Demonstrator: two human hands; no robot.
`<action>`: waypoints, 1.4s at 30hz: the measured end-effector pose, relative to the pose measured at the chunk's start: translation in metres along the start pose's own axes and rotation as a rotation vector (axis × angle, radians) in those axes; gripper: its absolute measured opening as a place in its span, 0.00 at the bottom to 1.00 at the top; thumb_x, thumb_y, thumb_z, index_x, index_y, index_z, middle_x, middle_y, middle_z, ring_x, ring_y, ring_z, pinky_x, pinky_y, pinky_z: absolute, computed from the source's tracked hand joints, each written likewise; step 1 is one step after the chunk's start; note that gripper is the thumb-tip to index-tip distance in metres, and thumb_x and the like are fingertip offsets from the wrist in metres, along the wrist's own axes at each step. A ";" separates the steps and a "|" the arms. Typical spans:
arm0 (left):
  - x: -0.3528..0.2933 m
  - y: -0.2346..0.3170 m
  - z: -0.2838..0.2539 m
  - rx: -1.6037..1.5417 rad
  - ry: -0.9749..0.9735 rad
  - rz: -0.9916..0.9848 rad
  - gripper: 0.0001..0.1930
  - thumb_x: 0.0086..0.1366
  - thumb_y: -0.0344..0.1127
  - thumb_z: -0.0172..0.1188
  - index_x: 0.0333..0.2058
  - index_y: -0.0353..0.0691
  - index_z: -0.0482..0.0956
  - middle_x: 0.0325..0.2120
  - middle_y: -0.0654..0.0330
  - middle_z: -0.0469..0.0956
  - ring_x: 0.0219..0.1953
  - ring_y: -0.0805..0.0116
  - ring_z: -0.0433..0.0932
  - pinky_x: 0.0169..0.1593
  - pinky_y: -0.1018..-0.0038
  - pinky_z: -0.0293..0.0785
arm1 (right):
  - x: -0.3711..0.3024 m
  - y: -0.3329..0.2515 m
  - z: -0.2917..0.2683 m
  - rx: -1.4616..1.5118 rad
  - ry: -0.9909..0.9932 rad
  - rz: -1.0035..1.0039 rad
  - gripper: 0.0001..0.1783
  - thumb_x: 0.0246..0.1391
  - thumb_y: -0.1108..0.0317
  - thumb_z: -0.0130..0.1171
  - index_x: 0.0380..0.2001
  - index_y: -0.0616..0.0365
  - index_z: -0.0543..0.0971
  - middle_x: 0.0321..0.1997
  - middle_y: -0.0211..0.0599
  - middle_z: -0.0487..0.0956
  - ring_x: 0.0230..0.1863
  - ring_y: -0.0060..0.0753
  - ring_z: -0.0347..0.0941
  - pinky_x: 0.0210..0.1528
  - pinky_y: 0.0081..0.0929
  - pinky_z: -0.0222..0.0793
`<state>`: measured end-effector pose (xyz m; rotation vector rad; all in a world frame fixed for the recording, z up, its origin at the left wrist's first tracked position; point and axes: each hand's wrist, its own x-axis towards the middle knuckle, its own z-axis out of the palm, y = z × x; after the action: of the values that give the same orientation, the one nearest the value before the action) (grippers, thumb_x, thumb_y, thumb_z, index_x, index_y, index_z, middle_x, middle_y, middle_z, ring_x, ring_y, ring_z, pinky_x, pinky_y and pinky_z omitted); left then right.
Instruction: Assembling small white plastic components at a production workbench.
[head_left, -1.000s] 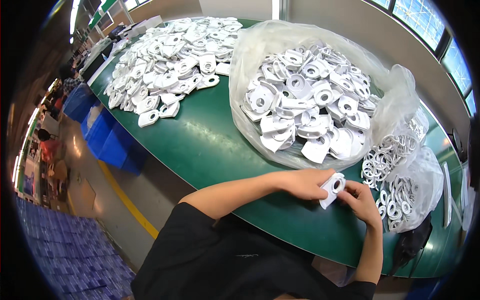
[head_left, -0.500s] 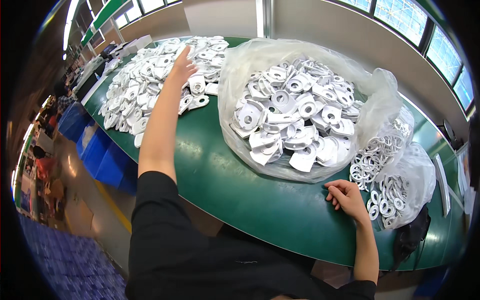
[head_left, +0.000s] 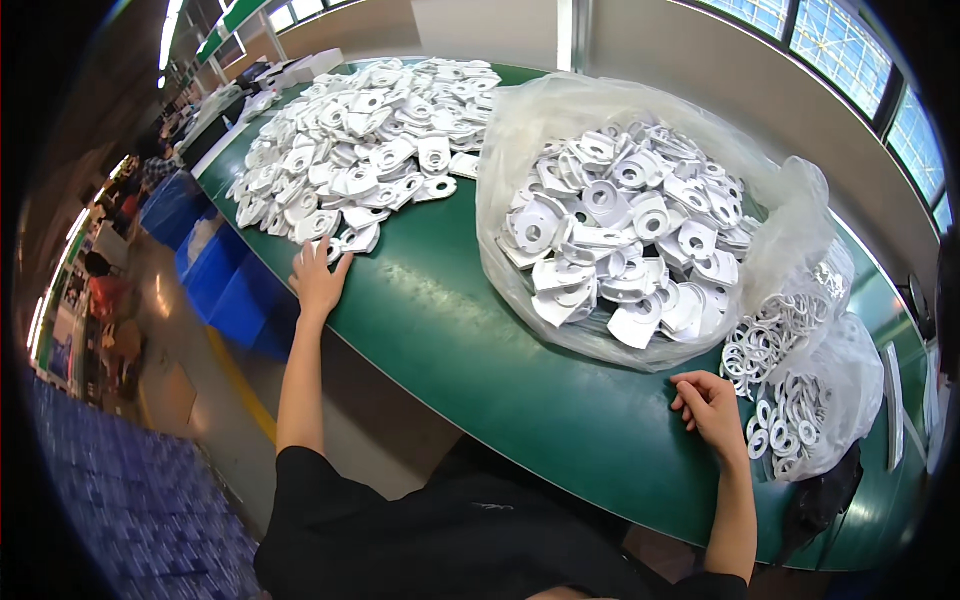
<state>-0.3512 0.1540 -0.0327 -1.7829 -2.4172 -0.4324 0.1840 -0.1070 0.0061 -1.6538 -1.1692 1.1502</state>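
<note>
At the near edge of a big heap of white plastic parts, each with a round hole, my left hand reaches down with thumb and fingers spread. Its fingertips touch a white part there; no firm grip on it shows. My right hand hovers over or rests on the green table, fingers loosely curled in and nothing seen in them. Beside it lie several white rings, partly in a clear bag. More of the white holed parts fill a large open plastic bag.
Blue bins stand on the floor off the table's left edge. A black cloth or bag lies by the ring bag at the right. A pale strip lies farther right. Seen small and far off at the left is a person in red.
My left hand has come back from the far part of the heap to its near edge. My right hand keeps its curled pose beside the rings. The whole view has shifted somewhat.
</note>
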 end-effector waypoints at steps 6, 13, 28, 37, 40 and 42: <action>-0.007 0.008 -0.007 -0.233 0.339 0.299 0.28 0.54 0.44 0.65 0.49 0.33 0.71 0.47 0.50 0.71 0.50 0.49 0.67 0.54 0.61 0.63 | 0.004 0.003 0.001 -0.006 0.018 -0.025 0.10 0.60 0.70 0.52 0.39 0.64 0.78 0.21 0.29 0.77 0.15 0.11 0.64 0.15 0.09 0.60; 0.049 0.075 -0.057 -0.328 0.489 0.504 0.33 0.51 0.45 0.68 0.52 0.33 0.68 0.48 0.47 0.70 0.50 0.49 0.69 0.55 0.62 0.64 | 0.006 0.021 0.009 -0.037 0.257 -0.096 0.08 0.59 0.71 0.53 0.38 0.63 0.78 0.19 0.28 0.74 0.12 0.11 0.62 0.12 0.11 0.54; 0.196 0.146 -0.015 -0.597 0.478 0.626 0.40 0.65 0.53 0.52 0.66 0.39 0.46 0.66 0.38 0.44 0.68 0.40 0.40 0.68 0.55 0.34 | 0.001 0.030 0.016 -0.228 0.382 -0.258 0.06 0.54 0.72 0.59 0.33 0.63 0.81 0.22 0.30 0.77 0.21 0.14 0.70 0.23 0.14 0.63; -0.073 0.195 -0.033 -0.787 0.308 1.152 0.32 0.64 0.41 0.53 0.62 0.35 0.55 0.62 0.43 0.55 0.65 0.42 0.51 0.66 0.53 0.46 | -0.008 0.012 0.007 -0.416 0.551 -0.633 0.04 0.48 0.77 0.61 0.30 0.61 0.81 0.19 0.31 0.74 0.16 0.20 0.65 0.19 0.17 0.58; -0.119 0.233 -0.041 -0.827 0.176 1.268 0.32 0.62 0.40 0.55 0.62 0.36 0.57 0.62 0.44 0.56 0.65 0.42 0.51 0.65 0.52 0.46 | -0.009 0.015 -0.017 -0.493 0.783 -0.748 0.04 0.47 0.79 0.60 0.30 0.61 0.80 0.22 0.34 0.75 0.18 0.24 0.67 0.22 0.20 0.61; -0.140 0.255 -0.054 -0.689 0.142 1.232 0.32 0.61 0.40 0.56 0.61 0.37 0.57 0.63 0.45 0.55 0.65 0.42 0.51 0.65 0.51 0.46 | -0.014 0.007 -0.037 -0.535 1.011 -0.780 0.03 0.49 0.78 0.59 0.30 0.62 0.79 0.24 0.36 0.76 0.22 0.26 0.69 0.26 0.20 0.63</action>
<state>-0.0706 0.0787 0.0256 -2.8592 -0.7074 -1.1646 0.2190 -0.1259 0.0129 -1.5458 -1.2396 -0.5040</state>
